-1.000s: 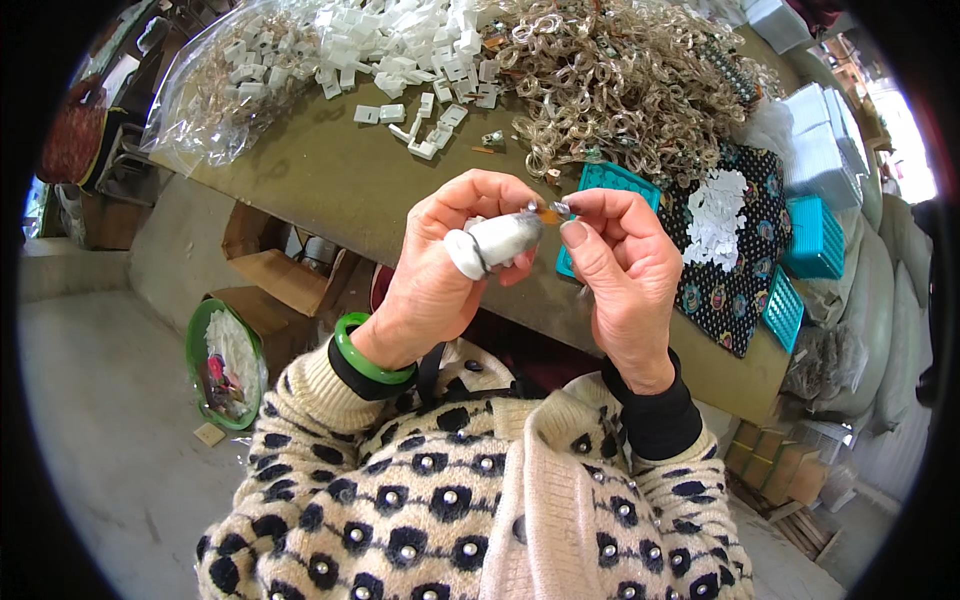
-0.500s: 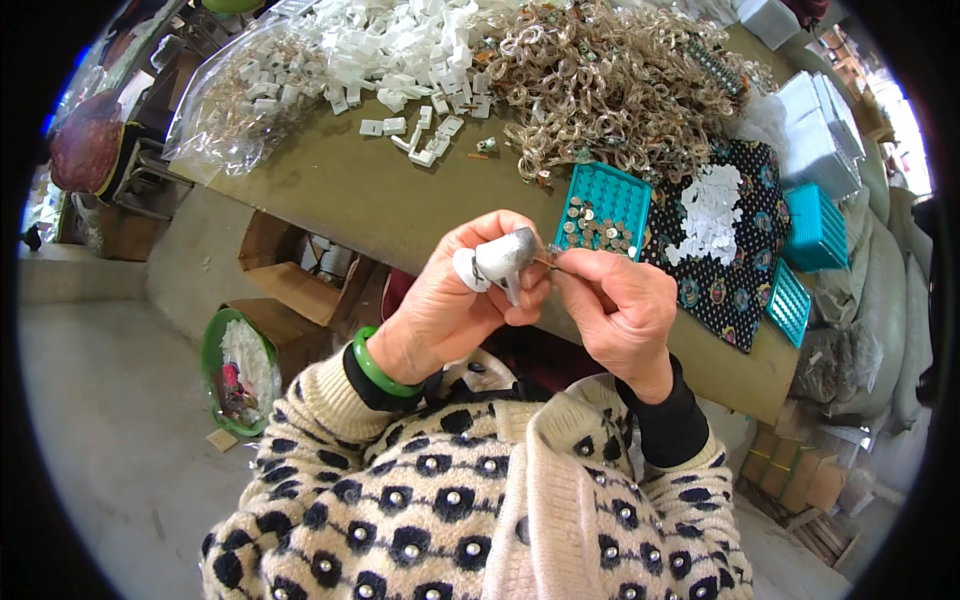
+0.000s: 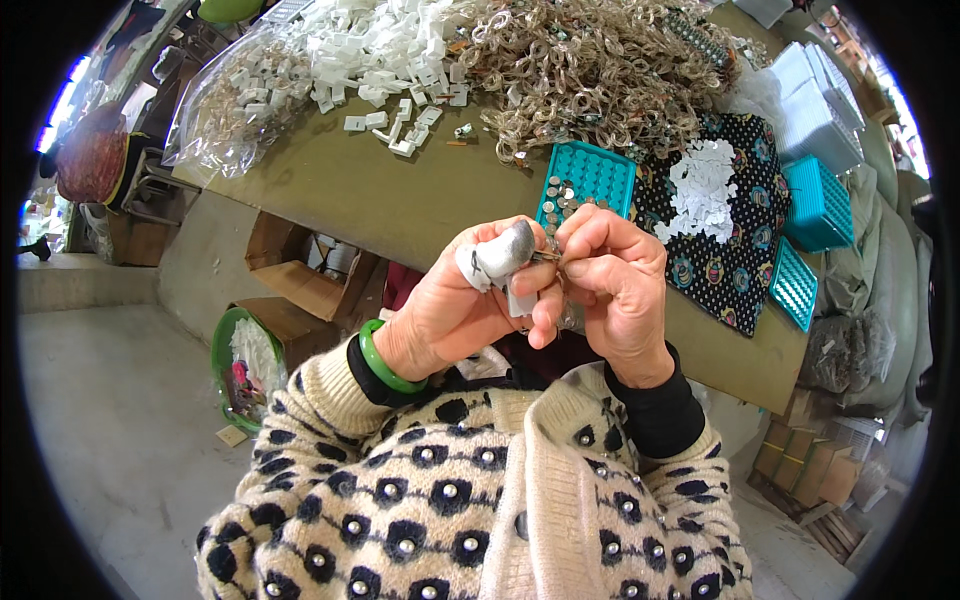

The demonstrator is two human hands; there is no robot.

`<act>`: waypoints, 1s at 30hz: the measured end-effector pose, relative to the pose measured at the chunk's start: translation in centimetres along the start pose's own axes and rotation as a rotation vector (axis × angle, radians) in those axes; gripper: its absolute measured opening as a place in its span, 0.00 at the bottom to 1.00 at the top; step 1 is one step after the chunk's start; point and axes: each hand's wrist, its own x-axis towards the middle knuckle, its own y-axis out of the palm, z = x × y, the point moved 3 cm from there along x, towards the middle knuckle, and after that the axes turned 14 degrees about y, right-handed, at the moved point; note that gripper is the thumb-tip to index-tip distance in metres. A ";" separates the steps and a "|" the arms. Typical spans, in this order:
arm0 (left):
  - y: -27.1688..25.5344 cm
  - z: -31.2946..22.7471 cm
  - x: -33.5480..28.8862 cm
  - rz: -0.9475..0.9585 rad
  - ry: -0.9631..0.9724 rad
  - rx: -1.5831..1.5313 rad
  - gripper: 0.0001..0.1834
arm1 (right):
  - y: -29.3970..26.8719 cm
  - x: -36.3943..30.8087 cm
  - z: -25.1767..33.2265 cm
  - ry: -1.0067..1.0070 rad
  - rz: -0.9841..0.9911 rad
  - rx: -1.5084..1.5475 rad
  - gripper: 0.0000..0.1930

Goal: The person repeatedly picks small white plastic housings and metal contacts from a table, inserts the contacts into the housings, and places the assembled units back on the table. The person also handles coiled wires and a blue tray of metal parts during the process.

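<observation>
My left hand is closed in front of my chest, its thumb apparently covered by a grey-and-white sheath. Below the thumb, a small white piece shows between the fingers; whether it is a wrapping or a held part I cannot tell. Thin brownish wires run from the left fingertips to my right hand, which pinches them between thumb and forefinger. The two hands nearly touch. Whatever the wires lead to is hidden by the fingers.
On the table lie white plastic casings, a heap of coiled clear cables and a teal tray of small round metal parts. White pieces cover a patterned cloth. Teal trays stand right; a green basin sits left.
My right fingers have shifted and curled upward around the wires. My left hand has turned slightly. The table's things appear a little farther up and left in the view.
</observation>
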 end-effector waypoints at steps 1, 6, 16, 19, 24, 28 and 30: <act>0.0 0.1 -0.1 -0.029 0.004 -0.048 0.15 | -0.1 0.0 0.0 0.036 0.005 0.016 0.04; -0.2 -0.9 -0.4 -0.064 0.019 -0.152 0.16 | 0.4 0.6 0.2 -0.050 -0.048 -0.194 0.04; -1.8 -8.4 -1.7 -0.199 0.459 1.173 0.12 | 3.1 2.2 -1.2 -0.076 -0.026 -0.345 0.05; -3.5 -12.1 -0.3 -0.172 0.748 2.120 0.15 | 3.0 2.6 -1.9 0.216 -0.006 -0.054 0.04; -7.7 -14.2 2.0 -0.130 0.721 2.370 0.16 | 3.6 3.7 -2.6 0.331 0.002 -0.038 0.05; -8.3 -15.0 1.8 -0.107 0.835 2.204 0.11 | 4.1 4.7 -2.7 0.333 0.001 0.003 0.05; -8.1 -15.1 1.4 -0.106 0.804 2.175 0.09 | 4.5 5.3 -2.8 0.322 0.011 0.005 0.05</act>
